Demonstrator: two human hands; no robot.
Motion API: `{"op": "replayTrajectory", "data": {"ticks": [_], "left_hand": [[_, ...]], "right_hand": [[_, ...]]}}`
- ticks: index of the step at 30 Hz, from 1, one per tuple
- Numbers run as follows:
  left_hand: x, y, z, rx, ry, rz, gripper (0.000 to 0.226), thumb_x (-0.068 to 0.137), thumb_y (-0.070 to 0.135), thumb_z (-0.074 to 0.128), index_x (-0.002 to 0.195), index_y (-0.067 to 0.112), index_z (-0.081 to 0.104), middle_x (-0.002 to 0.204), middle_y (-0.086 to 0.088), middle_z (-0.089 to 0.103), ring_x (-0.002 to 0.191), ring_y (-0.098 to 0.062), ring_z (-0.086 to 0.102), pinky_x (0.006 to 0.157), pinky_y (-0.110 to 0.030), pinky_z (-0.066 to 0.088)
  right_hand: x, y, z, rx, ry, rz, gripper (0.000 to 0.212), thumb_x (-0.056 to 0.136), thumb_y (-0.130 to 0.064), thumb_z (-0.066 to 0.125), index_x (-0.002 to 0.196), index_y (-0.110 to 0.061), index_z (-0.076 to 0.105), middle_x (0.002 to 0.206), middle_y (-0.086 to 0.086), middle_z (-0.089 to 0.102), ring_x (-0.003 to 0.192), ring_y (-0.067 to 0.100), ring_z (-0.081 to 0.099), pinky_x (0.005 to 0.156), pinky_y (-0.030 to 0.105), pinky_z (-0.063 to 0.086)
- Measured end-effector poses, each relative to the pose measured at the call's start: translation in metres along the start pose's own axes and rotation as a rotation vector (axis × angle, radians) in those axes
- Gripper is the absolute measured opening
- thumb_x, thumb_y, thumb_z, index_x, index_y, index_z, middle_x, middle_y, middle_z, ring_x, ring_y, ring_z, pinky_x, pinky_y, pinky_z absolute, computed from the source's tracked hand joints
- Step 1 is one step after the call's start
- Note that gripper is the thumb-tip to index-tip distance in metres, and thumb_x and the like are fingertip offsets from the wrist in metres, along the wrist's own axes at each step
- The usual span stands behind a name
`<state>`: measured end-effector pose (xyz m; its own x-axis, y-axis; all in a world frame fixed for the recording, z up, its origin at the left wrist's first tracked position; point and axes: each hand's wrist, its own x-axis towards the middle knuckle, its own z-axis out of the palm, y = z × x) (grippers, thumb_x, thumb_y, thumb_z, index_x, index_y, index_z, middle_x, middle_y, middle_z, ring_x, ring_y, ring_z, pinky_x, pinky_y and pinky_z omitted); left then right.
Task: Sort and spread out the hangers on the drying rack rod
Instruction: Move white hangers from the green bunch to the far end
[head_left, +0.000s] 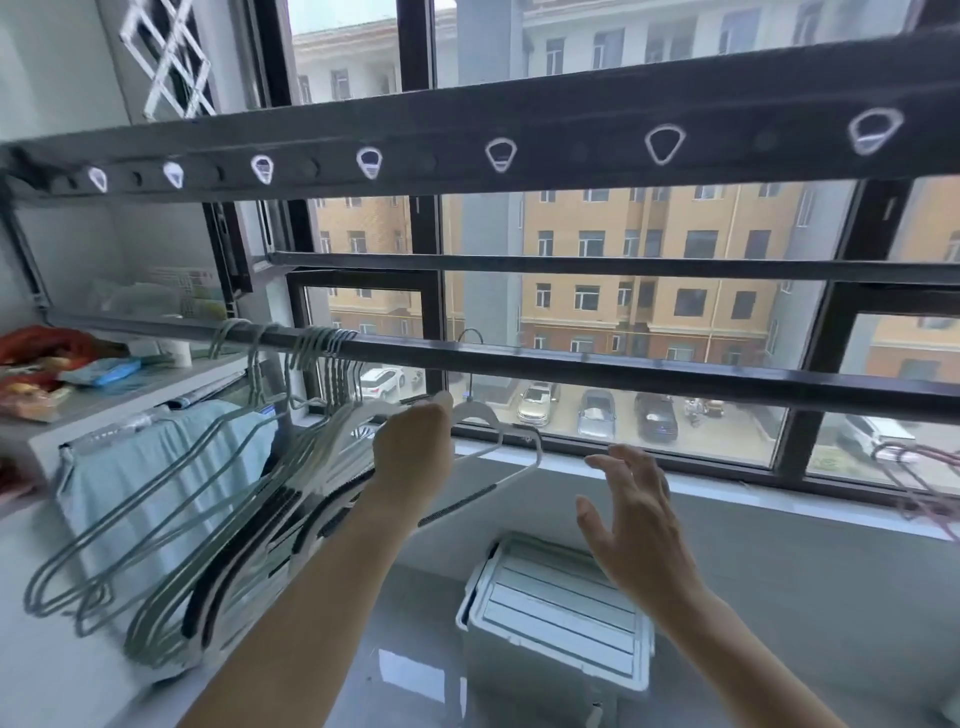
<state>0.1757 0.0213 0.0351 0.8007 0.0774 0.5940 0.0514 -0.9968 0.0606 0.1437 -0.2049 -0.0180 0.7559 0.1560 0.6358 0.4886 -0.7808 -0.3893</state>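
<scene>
Head view, looking forward and down through a drying rack toward a dark-framed window (431, 291).

The dark metal rod (649, 375) runs across the frame from left to right, at about hand height. A bunch of pale green and white hangers (171, 499) is crowded on its left part, hooks packed close together. Their bodies are tilted out to the lower left, and several white ones carry black grip strips.

A single white plastic hanger with a metal hook (519, 439) hangs on the rod just right of the bunch, with a clear gap between them. The left hand (415, 449) grips this hanger at its left shoulder, close to the neck. The back of the hand faces the camera and the thumb is raised. The gripping fingers are mostly hidden behind the hand.

The right hand (636, 512) is below the rod and to the right of that hanger. It is wide open with fingers spread, and it holds and touches nothing.

A dark upper bar with a row of white-rimmed holes (571, 111) is overhead. A few pink hangers (917, 475) show at the far right edge; what they hang from cannot be told. A light blue cloth (150, 441) lies behind the bunch. A white lidded plastic bin (558, 613) stands on the floor below the hands.
</scene>
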Motion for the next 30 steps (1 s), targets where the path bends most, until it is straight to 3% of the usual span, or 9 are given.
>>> {"op": "replayTrajectory", "data": {"ticks": [2, 6, 10, 15, 18, 21, 25, 28, 30], "left_hand": [[-0.003, 0.010, 0.010, -0.033, -0.046, 0.041, 0.014, 0.083, 0.001, 0.044, 0.088, 0.012, 0.052, 0.066, -0.004, 0.053, 0.056, -0.022, 0.044, 0.050, -0.030, 0.035], [-0.014, 0.031, 0.027, -0.341, -0.284, 0.085, 0.011, 0.085, 0.015, 0.048, 0.087, 0.022, 0.056, 0.076, -0.002, 0.059, 0.068, -0.021, 0.052, 0.059, -0.030, 0.040], [-0.026, 0.054, 0.045, -0.558, -0.394, 0.252, 0.008, 0.083, 0.019, 0.060, 0.088, 0.020, 0.066, 0.075, 0.010, 0.063, 0.069, -0.007, 0.057, 0.068, -0.024, 0.047], [-0.024, 0.081, 0.051, -0.784, -0.528, 0.389, 0.013, 0.079, 0.017, 0.069, 0.092, 0.016, 0.069, 0.072, 0.020, 0.060, 0.063, 0.011, 0.058, 0.067, -0.013, 0.048], [-0.020, 0.102, 0.050, -0.880, -0.517, 0.426, 0.014, 0.074, 0.014, 0.074, 0.088, 0.012, 0.071, 0.070, 0.018, 0.062, 0.064, 0.009, 0.059, 0.069, -0.013, 0.049], [-0.018, 0.127, 0.049, -0.948, -0.518, 0.401, 0.015, 0.073, 0.011, 0.075, 0.087, 0.009, 0.072, 0.070, 0.018, 0.062, 0.062, 0.011, 0.058, 0.066, -0.006, 0.045], [-0.017, 0.168, 0.042, -1.040, -0.540, 0.375, 0.017, 0.075, 0.010, 0.073, 0.092, 0.010, 0.070, 0.073, 0.014, 0.063, 0.061, 0.015, 0.056, 0.074, -0.018, 0.046], [-0.019, 0.201, 0.029, -1.032, -0.529, 0.448, 0.016, 0.079, 0.016, 0.070, 0.094, 0.021, 0.068, 0.077, 0.018, 0.061, 0.067, 0.015, 0.055, 0.066, -0.004, 0.039], [-0.020, 0.223, 0.018, -1.042, -0.515, 0.496, 0.016, 0.081, 0.021, 0.068, 0.096, 0.026, 0.069, 0.083, 0.016, 0.064, 0.078, 0.005, 0.059, 0.065, -0.006, 0.039]], "right_hand": [[-0.002, 0.007, -0.003, -0.016, -0.018, 0.018, 0.042, 0.081, -0.020, 0.067, 0.120, -0.008, 0.055, 0.128, 0.013, 0.046, 0.122, 0.027, 0.044, 0.098, 0.027, 0.032], [-0.008, 0.025, -0.010, -0.039, -0.075, 0.077, 0.044, 0.082, -0.024, 0.066, 0.122, -0.010, 0.053, 0.125, 0.011, 0.048, 0.119, 0.025, 0.047, 0.100, 0.027, 0.034], [-0.019, 0.045, -0.018, -0.077, -0.161, 0.188, 0.053, 0.083, -0.033, 0.062, 0.131, -0.014, 0.045, 0.130, 0.006, 0.049, 0.119, 0.022, 0.048, 0.104, 0.033, 0.038], [-0.034, 0.063, -0.038, -0.116, -0.278, 0.239, 0.055, 0.086, -0.039, 0.058, 0.134, -0.017, 0.044, 0.133, 0.001, 0.053, 0.122, 0.018, 0.049, 0.103, 0.037, 0.039], [-0.041, 0.064, -0.058, -0.070, -0.207, 0.254, 0.023, 0.090, -0.026, 0.056, 0.110, -0.017, 0.058, 0.096, -0.004, 0.066, 0.086, 0.014, 0.061, 0.070, 0.020, 0.043], [-0.050, 0.065, -0.077, -0.084, -0.122, 0.296, 0.007, 0.091, -0.021, 0.054, 0.091, -0.016, 0.059, 0.060, -0.016, 0.046, 0.056, 0.003, 0.044, 0.055, 0.020, 0.032], [-0.062, 0.064, -0.106, -0.055, -0.029, 0.343, 0.008, 0.090, -0.018, 0.054, 0.084, -0.015, 0.058, 0.061, -0.006, 0.057, 0.058, 0.018, 0.058, 0.059, 0.027, 0.045], [-0.071, 0.065, -0.132, -0.064, 0.048, 0.392, 0.010, 0.092, -0.019, 0.051, 0.085, -0.018, 0.057, 0.063, -0.002, 0.059, 0.056, 0.014, 0.057, 0.056, 0.027, 0.043], [-0.079, 0.067, -0.149, -0.112, 0.132, 0.404, 0.010, 0.092, -0.020, 0.049, 0.087, -0.016, 0.057, 0.061, 0.000, 0.057, 0.054, 0.016, 0.052, 0.052, 0.028, 0.038]]}}
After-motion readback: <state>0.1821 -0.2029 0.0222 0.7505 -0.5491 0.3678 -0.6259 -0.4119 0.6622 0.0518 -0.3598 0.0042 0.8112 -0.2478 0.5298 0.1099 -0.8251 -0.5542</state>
